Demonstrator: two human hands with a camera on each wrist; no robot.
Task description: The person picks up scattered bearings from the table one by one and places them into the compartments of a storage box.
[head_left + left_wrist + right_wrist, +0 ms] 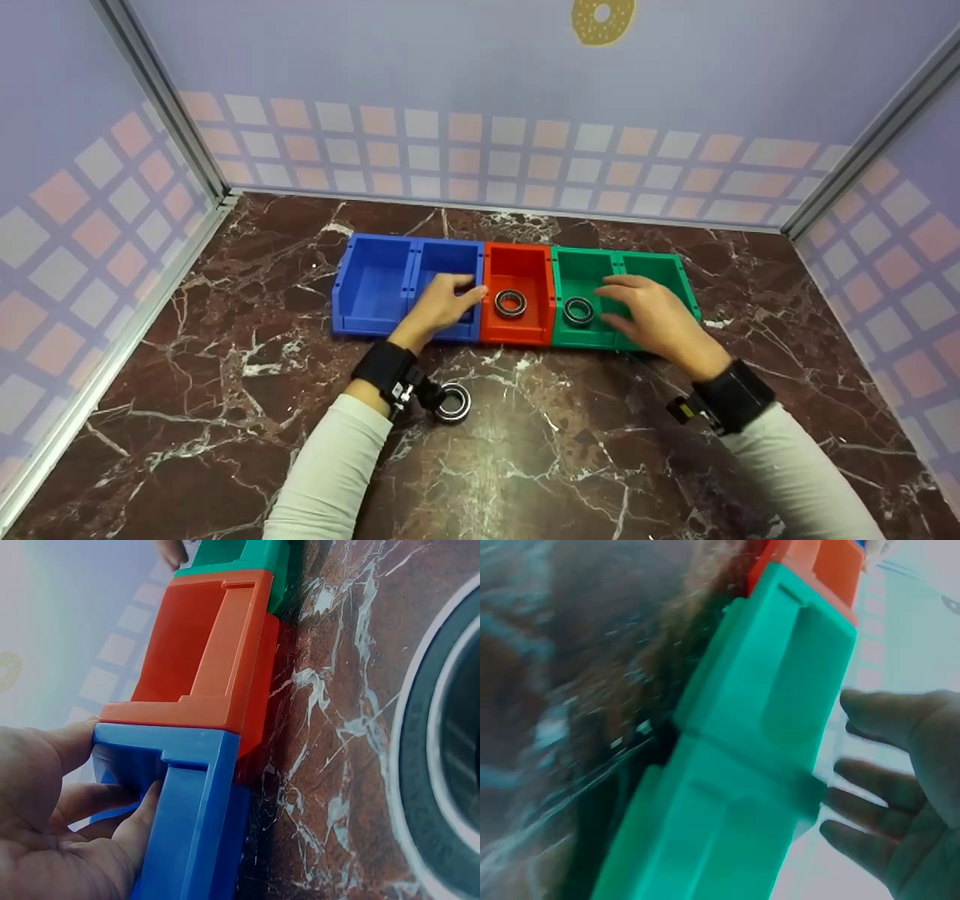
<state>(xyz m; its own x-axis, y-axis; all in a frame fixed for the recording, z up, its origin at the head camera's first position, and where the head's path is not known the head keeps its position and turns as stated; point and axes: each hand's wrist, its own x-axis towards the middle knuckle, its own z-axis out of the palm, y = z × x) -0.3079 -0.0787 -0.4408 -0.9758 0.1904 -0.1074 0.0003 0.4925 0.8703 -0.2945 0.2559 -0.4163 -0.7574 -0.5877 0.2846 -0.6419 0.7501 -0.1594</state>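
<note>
The loose bearing (pixel 465 405) on the marble table (pixel 262 442) looks the likeliest to be disturbed: it lies on the near side, just beside the small camera (pixel 430 394) on the left wrist, so a low pull-back of that forearm could knock it away. The left hand (pixel 437 306) has its thumb at the wall between the right blue bin (pixel 450 259) and the red bin (pixel 519 262), its other fingers dipping into the blue one; a sideways push there could shift the row or part the bins. Whether those fingers hold anything, I cannot tell. The right hand (pixel 660 315) is spread wide with nothing visible in it, above the right green bin (pixel 652 262); a careless sweep leftward could brush the bearing next door.

The bins stand side by side in one row: two blue at left, red in the middle, two green at right. A second bearing (pixel 498 304) lies flat in the red bin, and a third (pixel 568 312) sits in the left green bin (pixel 585 266), towards its near end. The hands hide part of the right blue and right green bins, so their full contents cannot be made out
</note>
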